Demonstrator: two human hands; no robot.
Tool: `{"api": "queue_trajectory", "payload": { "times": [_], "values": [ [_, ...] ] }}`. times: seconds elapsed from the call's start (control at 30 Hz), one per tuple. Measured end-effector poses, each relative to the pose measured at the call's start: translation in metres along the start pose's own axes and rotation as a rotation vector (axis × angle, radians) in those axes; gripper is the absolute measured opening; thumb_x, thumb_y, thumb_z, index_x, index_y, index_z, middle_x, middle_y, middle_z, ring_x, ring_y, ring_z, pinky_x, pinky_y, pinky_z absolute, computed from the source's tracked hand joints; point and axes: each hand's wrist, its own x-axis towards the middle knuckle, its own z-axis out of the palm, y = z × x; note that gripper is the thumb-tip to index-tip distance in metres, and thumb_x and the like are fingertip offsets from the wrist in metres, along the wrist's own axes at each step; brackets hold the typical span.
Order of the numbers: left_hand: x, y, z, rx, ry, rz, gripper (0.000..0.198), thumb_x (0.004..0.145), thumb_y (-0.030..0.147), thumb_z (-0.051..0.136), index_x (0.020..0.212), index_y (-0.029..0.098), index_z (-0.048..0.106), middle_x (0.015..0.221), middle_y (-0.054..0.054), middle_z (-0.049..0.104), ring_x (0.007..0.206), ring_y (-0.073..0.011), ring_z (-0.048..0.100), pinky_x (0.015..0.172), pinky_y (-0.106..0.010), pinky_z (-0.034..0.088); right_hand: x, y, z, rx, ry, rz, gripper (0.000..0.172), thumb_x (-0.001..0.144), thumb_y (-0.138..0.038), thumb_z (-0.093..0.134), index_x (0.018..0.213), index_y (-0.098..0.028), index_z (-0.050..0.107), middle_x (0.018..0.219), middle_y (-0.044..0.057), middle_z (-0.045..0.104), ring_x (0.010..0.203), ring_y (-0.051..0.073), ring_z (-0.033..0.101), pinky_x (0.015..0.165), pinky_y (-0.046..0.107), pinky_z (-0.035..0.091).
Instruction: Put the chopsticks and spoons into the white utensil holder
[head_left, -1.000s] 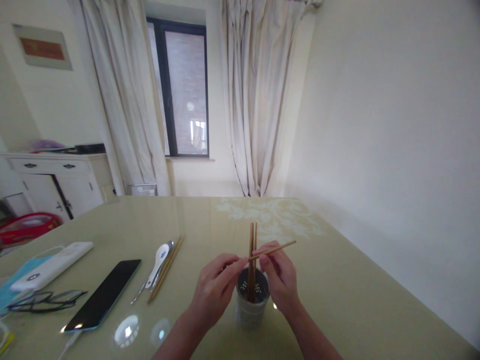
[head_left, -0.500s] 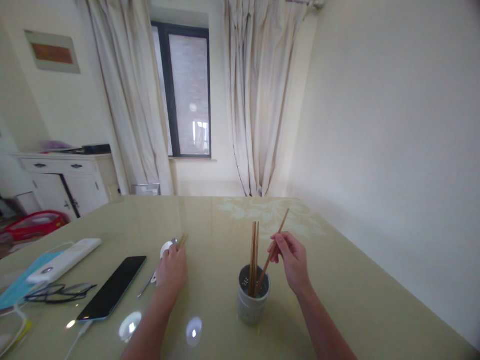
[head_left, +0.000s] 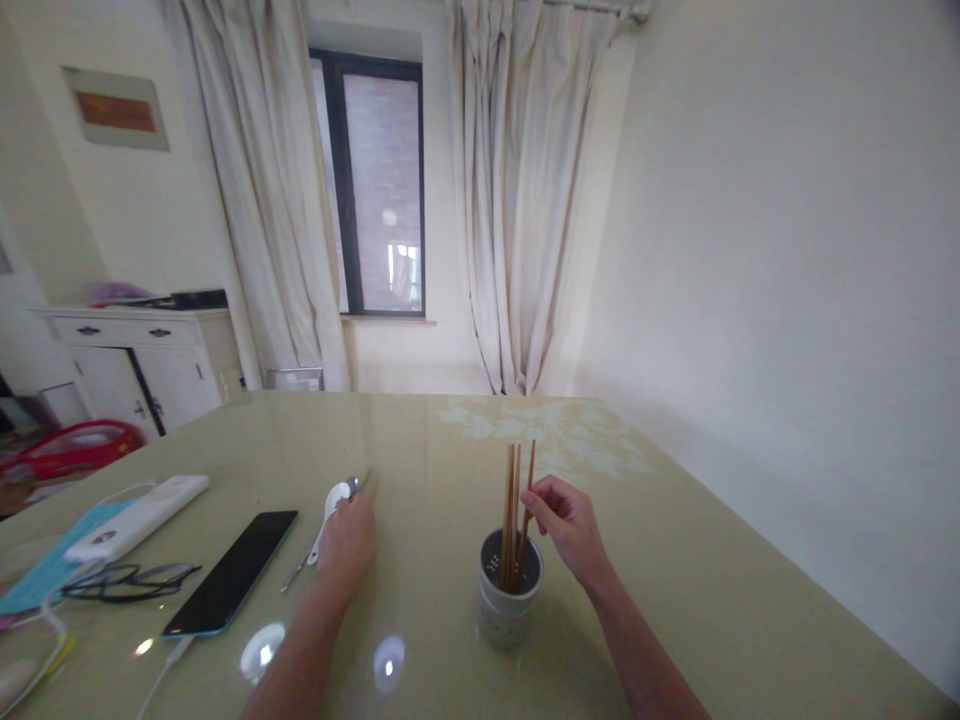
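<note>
Surface: a glossy pale green table point(head_left: 675, 600) with a white floral print at its far side.
Room: a dark-framed window point(head_left: 382, 190) in the far wall, a plain wall to the right, a white cabinet point(head_left: 135, 360) far left with a red basket point(head_left: 71, 445) below it.
Counts: two cream curtains point(head_left: 517, 200), one black phone point(head_left: 232, 572), one pair of glasses point(head_left: 127, 578), one white spoon point(head_left: 334, 497), one chopstick holder point(head_left: 510, 605), three upright chopsticks point(head_left: 511, 500) in it.
Chopstick holder: a pale cup, near centre, between the two forearms.
Right hand point(head_left: 568, 525): raised just right of the holder, wrist low, thumb and forefinger pinched on the rightmost chopstick point(head_left: 529, 468), whose lower end stands in the cup.
Left hand point(head_left: 346, 535): palm down on the table, left of the holder, covering loose chopsticks point(head_left: 367, 479) whose far tip shows beside the spoon; I cannot tell whether it grips them.
</note>
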Motion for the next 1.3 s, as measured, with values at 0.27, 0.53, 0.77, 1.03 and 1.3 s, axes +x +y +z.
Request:
{"api": "queue_trajectory", "payload": {
  "times": [0.27, 0.53, 0.77, 1.03, 1.3],
  "values": [
    [0.002, 0.014, -0.003, -0.229, -0.023, -0.010, 0.024, 0.097, 0.017, 0.050, 0.100, 0.015, 0.074, 0.106, -0.016, 0.080, 0.102, -0.0311, 0.077, 0.086, -0.039, 0.056, -0.001, 0.002, 0.001, -0.155, -0.038, -0.023, 0.051, 0.087, -0.064, 0.075, 0.063, -0.018, 0.071, 0.054, -0.001, 0.058, 0.050, 0.013, 0.046, 0.050, 0.026, 0.034],
    [-0.005, 0.048, -0.032, -1.421, 0.072, 0.035, 0.039, 0.083, 0.051, 0.077, 0.105, 0.020, 0.070, 0.090, -0.003, 0.075, 0.083, -0.0202, 0.073, 0.077, -0.034, 0.063, -0.001, 0.008, 0.002, -0.170, -0.046, -0.004, 0.062, 0.089, -0.073, 0.068, 0.060, -0.018, 0.068, 0.053, 0.000, 0.056, 0.051, 0.013, 0.046, 0.052, 0.026, 0.033],
    [-0.020, 0.075, -0.068, -1.945, 0.059, 0.053, 0.042, 0.075, 0.048, 0.091, 0.099, 0.023, 0.066, 0.093, 0.000, 0.075, 0.090, -0.0161, 0.074, 0.084, -0.032, 0.065, 0.000, 0.013, 0.002, -0.082, 0.004, 0.009, 0.072, 0.096, -0.078, 0.055, 0.070, -0.015, 0.077, 0.052, 0.001, 0.057, 0.046, 0.012, 0.039, 0.045, 0.025, 0.026],
    [-0.036, 0.115, -0.090, -1.345, -0.280, 0.364, 0.033, 0.084, 0.049, 0.077, 0.093, 0.021, 0.064, 0.086, -0.001, 0.073, 0.080, -0.0209, 0.078, 0.073, -0.033, 0.063, -0.001, 0.011, 0.004, -0.018, 0.024, 0.014, 0.074, 0.097, -0.079, 0.052, 0.071, -0.015, 0.080, 0.051, 0.001, 0.055, 0.046, 0.012, 0.040, 0.045, 0.025, 0.027],
    [-0.042, 0.135, -0.068, -0.999, -0.287, 0.431, 0.017, 0.086, 0.037, 0.069, 0.088, 0.020, 0.069, 0.082, -0.004, 0.077, 0.076, -0.0195, 0.072, 0.067, -0.030, 0.054, -0.002, 0.010, 0.007, -0.051, 0.014, -0.007, 0.073, 0.097, -0.078, 0.052, 0.067, -0.016, 0.076, 0.052, 0.000, 0.054, 0.047, 0.012, 0.041, 0.046, 0.025, 0.029]
  ]
}}
